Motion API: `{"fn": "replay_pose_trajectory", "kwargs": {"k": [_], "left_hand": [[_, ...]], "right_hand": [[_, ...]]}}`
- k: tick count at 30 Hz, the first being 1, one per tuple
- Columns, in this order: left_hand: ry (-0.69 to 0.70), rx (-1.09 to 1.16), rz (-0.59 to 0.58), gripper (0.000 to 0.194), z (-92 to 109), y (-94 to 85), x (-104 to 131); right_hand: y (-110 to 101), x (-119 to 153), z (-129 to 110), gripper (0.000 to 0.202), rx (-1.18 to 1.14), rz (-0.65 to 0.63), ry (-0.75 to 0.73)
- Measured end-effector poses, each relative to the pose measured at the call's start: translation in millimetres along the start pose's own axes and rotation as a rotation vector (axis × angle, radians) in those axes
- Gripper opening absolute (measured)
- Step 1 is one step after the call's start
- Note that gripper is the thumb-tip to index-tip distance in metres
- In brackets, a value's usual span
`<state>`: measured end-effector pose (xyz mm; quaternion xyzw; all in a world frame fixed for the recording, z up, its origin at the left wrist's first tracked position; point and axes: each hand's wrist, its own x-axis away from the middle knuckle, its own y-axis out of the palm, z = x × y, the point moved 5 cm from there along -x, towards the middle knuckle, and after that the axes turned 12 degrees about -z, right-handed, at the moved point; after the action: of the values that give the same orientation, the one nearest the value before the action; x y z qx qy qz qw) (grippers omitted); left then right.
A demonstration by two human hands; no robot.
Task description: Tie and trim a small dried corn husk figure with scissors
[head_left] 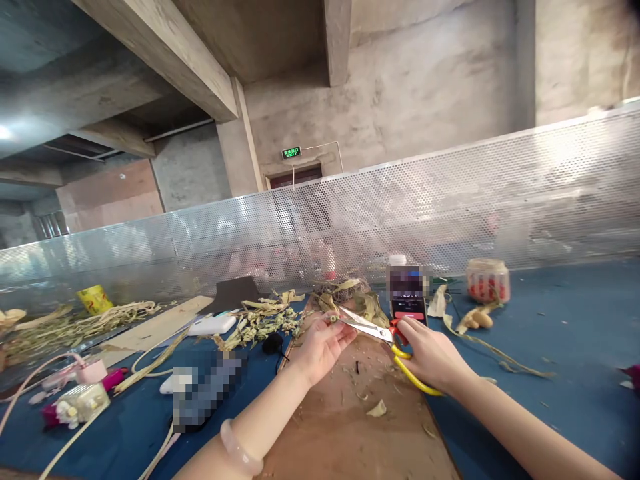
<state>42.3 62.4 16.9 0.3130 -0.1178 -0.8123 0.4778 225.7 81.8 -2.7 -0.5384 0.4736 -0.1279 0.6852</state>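
Note:
My right hand [429, 352] grips a pair of scissors [373, 328] with red and yellow handles. The blades are parted and point left, reaching my left hand [321, 347]. Between the fingertips of my left hand is a small plant piece [334, 319], greenish brown and too small to make out well. Both hands are above a brown board [350, 427] scattered with dry scraps. Dried leaves [369, 308] lie at the board's far end, just behind the blades.
A phone [407, 293] stands upright behind the scissors. Bundles of dried plants [270, 320] lie left of the board, with cables and a power bank [213, 325]. At the right is a jar [489, 280]. A perforated metal panel [400, 200] runs behind the table.

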Motion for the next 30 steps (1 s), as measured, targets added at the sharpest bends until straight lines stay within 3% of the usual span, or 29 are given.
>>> {"fn": "replay_pose_trajectory", "kwargs": {"k": [21,30], "left_hand": [[-0.017,0.012,0.037,0.004,0.3,-1.9,-0.1],[-0.014,0.051,0.065,0.005,1.4,-2.0,0.8]], "right_hand": [[0.7,-1.3,3.4,0.014,0.067,-0.045,0.055],[-5.7,1.3,2.7,0.009,0.018,0.066,0.074]]}}
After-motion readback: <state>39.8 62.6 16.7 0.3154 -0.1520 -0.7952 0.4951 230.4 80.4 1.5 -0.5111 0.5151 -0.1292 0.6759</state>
